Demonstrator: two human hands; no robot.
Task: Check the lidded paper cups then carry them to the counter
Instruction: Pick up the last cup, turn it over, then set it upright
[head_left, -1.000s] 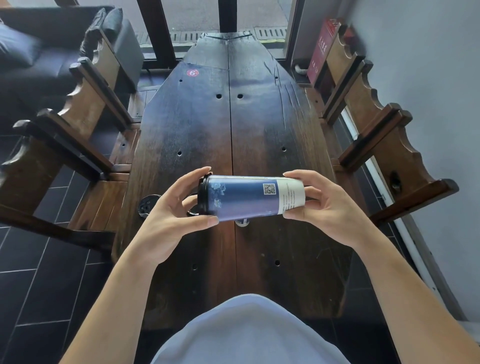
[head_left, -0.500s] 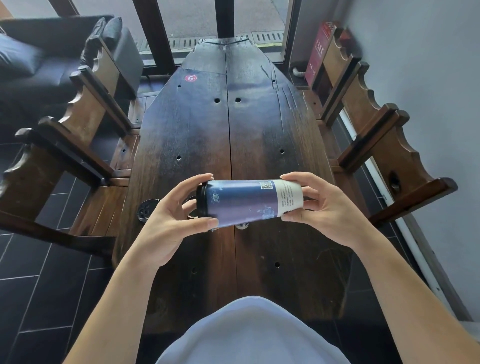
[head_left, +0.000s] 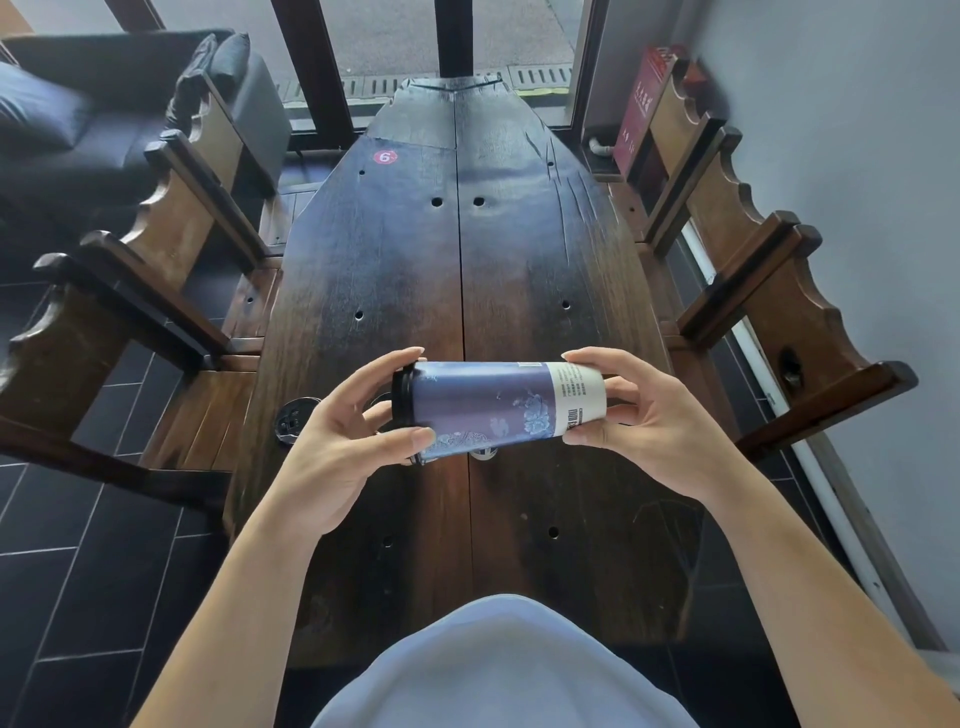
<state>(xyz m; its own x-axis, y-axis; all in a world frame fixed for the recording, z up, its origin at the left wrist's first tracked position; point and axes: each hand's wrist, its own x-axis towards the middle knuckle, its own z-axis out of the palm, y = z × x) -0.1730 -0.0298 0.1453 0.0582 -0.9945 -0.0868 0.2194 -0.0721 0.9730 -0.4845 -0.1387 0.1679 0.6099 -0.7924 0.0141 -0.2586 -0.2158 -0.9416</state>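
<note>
A tall blue-and-white paper cup (head_left: 493, 408) with a black lid lies sideways in the air above the dark wooden table (head_left: 415, 249). My left hand (head_left: 337, 462) grips its lidded end, thumb under the rim. My right hand (head_left: 644, 421) holds the white bottom end. A second black-lidded cup (head_left: 293, 420) stands on the table's left edge, partly hidden behind my left hand. Something small and white (head_left: 482, 453) shows just beneath the held cup; what it is I cannot tell.
Carved wooden benches flank the table, one on the left (head_left: 156, 249) and one on the right (head_left: 769, 291). A dark sofa (head_left: 78, 114) stands at the far left. Glass doors are at the far end, a grey wall (head_left: 857, 156) on the right.
The cup has been rotated about its long axis between my hands: the QR code has rolled out of view and the printed flowers now face me.
</note>
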